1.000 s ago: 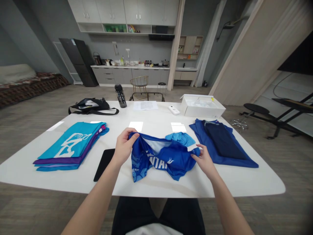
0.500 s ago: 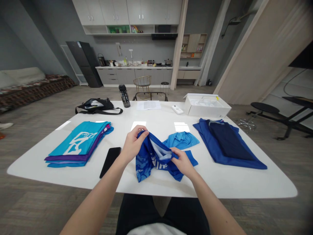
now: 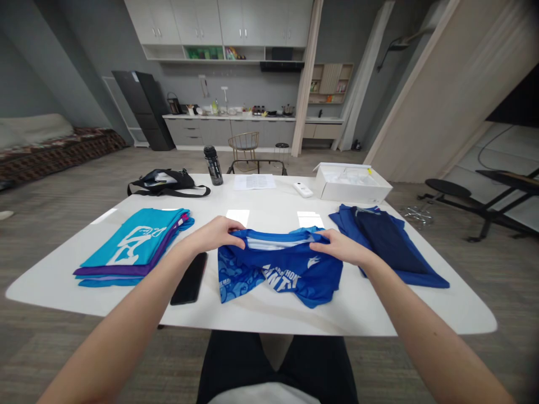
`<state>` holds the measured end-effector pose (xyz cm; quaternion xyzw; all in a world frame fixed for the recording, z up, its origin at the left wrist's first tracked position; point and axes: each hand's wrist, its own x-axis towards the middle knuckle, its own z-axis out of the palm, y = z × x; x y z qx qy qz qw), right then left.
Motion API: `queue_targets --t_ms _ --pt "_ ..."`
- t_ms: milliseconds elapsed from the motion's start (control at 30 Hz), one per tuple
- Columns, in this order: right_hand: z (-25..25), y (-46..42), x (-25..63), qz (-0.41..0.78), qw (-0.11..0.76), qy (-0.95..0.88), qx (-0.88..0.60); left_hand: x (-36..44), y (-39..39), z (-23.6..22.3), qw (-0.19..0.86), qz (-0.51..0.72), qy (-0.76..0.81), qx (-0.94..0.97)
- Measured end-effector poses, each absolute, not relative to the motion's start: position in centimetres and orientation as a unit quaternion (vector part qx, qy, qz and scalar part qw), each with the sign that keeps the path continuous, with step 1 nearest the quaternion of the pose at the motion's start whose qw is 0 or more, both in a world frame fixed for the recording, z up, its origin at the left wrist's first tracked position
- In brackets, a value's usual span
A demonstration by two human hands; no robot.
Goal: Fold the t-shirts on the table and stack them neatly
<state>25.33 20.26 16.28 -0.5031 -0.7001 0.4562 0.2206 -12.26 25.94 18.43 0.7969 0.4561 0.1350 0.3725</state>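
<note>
A blue printed T-shirt (image 3: 282,266) with white lettering hangs between my hands, its lower part resting crumpled on the white table (image 3: 168,314). My left hand (image 3: 223,234) pinches the collar edge at the left, and my right hand (image 3: 337,246) pinches it at the right. The neck opening is stretched wide and shows a pale inside. Behind the shirt, a bit of lighter blue cloth (image 3: 309,229) peeks out, mostly hidden. Below my left forearm lies a black phone (image 3: 189,280), partly covered by the arm.
To the left is a folded stack of turquoise and purple shirts (image 3: 130,235); to the right, folded navy clothes (image 3: 387,241). Along the far side are a black bag (image 3: 168,182), a dark bottle (image 3: 213,166), paper (image 3: 255,182), a small white device (image 3: 303,189) and a white box (image 3: 352,186).
My hands have moved apart and pulled the collar wide. The bunched shirt has spread, so its front print faces me and covers most of the lighter blue cloth.
</note>
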Motion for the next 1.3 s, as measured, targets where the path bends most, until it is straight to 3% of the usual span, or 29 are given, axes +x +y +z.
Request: queue_targets --t_ms 100,267,367,533,667,833,1100,1300 --pt "17.0 20.1 26.3 0.508 0.249 -0.653 -0.504 -12.8 25.6 19.3 0.329 0.122 0.451 0.821" --pt "17.6 18.8 27.2 0.534 0.320 -0.616 -0.483 -12.5 24.6 18.8 0.268 0.275 0.446 0.809" --pt "18.0 18.4 27.1 0.411 0.380 -0.659 -0.503 -11.4 24.1 17.6 0.225 0.369 0.474 0.767" --pt "20.3 16.9 26.1 0.064 0.447 -0.697 -0.557 -9.7 22.2 18.7 0.120 0.462 0.515 0.712" --pt "24.0 14.2 25.6 -0.142 0.449 -0.683 -0.558 -10.3 19.9 23.1 -0.028 0.475 0.488 0.732" --pt "30.5 10.5 25.7 -0.287 0.449 -0.666 -0.522 -12.3 16.7 30.7 -0.185 0.461 0.470 0.729" --pt "41.4 8.1 24.9 -0.412 0.430 -0.656 -0.465 -13.4 14.2 43.1 -0.264 0.451 0.469 0.712" --pt "43.4 14.5 25.2 -0.433 0.387 -0.652 -0.489 -12.0 19.6 45.7 -0.299 0.373 0.503 0.720"
